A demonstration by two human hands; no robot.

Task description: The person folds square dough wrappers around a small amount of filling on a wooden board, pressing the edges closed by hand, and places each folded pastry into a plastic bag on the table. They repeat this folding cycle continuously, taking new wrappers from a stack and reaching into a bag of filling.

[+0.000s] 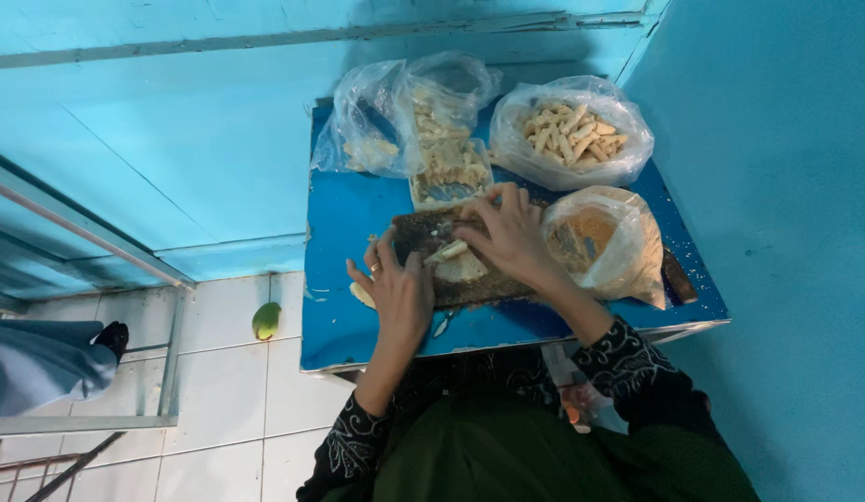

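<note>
A dark cutting board [479,288] lies on a small blue table [344,223]. On the board are a pale round wrapper [464,270] and a pale roll [448,249]. My right hand [512,232] reaches over the board from the right, its fingertips pinched on the roll. My left hand [395,290], with a ring on one finger, lies flat on the board's left end. Its fingers are spread and its thumb is close to the roll.
Behind the board stand a plastic tray of rolls [448,167], a clear bag [367,130], a bag of pale sticks [572,135] and a bag of orange-brown crumbs [600,242]. A green fruit [266,321] lies on the white tiled floor. Another person's grey-clad leg [37,363] is at the left.
</note>
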